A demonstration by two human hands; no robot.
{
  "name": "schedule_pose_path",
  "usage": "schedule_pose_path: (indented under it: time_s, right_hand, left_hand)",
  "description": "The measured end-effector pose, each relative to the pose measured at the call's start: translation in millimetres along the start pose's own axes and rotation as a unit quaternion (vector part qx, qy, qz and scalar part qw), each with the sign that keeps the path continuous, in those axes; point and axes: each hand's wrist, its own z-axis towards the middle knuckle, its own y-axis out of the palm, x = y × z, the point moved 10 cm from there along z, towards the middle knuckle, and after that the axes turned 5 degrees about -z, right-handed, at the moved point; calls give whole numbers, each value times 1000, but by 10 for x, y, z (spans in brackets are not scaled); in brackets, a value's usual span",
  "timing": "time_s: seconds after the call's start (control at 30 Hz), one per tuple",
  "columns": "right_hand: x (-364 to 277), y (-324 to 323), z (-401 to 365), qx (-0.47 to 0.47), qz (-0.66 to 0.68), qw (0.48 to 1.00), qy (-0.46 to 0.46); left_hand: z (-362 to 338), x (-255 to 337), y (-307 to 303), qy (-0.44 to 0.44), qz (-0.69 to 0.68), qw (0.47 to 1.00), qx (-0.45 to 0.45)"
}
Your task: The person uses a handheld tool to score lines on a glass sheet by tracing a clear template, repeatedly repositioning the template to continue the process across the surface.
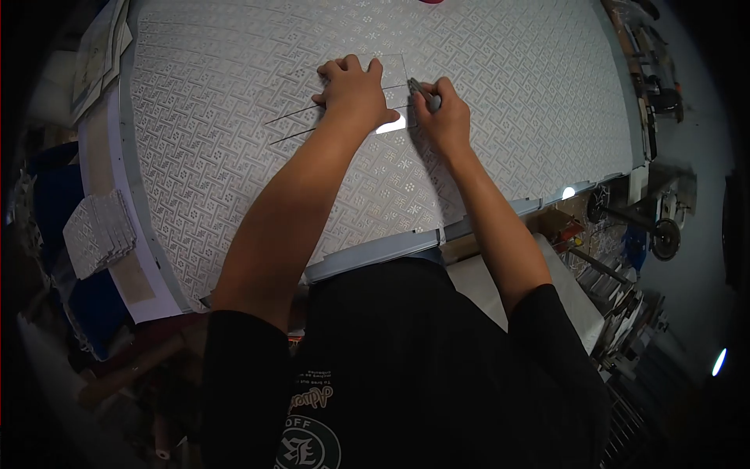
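black shirt (pixel 406 344) nearest, grey tool (pixel 435 102) between right fingers (pixel 448 98)

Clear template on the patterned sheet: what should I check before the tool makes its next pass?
1. Left hand bracing the clear template: ok, fingers spread over it.
2. Grey tool held in the right hand by the template's right edge: ok.
3. Left thumb short of that edge: ok, but it is the closest digit, so watch it.
4. Tool tip touching the patterned sheet: cannot tell, too small to see.
5. Template aligned with the pattern: cannot tell from this view.
6. Stack of patterned pieces away from the tool: ok, far off at the left side.
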Motion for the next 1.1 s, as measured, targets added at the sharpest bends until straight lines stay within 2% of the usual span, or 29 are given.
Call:
schedule_pose_path:
  time_s: [0.13,0.23,0.57,0.67,0.73,0.87,0.9,0.97,1.1]
  right_hand:
    - [-44,149,441,12,-27,1000,-5]
    - [-38,184,497,23,-15,1000,-2]
    - [-19,154,476,28,9,999,-13]
    - [47,95,627,-27,39,999,-10]
    - [84,138,802,-140,48,987,-56]
    - [4,322,1236,-365,72,901,-221]
    - [-17,351,1348,-369,77,900,-221]
    - [-154,469,1365,-412,60,858,-301]
    - [-329,674,1312,-450,51,821,-347]
  left_hand:
    - [25,-17,31,5,9,1000,8]
    - [26,-4,36,11,30,999,9]
    - [-118,-23,-111,-32,-67,997,27]
    - [-148,-46,-92,-38,-77,996,35]
    - [-151,-61,-105,-42,-70,996,45]
    - [-168,-54,-94,-42,-85,994,57]
    - [-161,-51,-105,-40,-79,994,63]
    - [-150,-63,-83,-44,-93,993,66]
    - [-149,-80,-71,-41,-108,990,78]
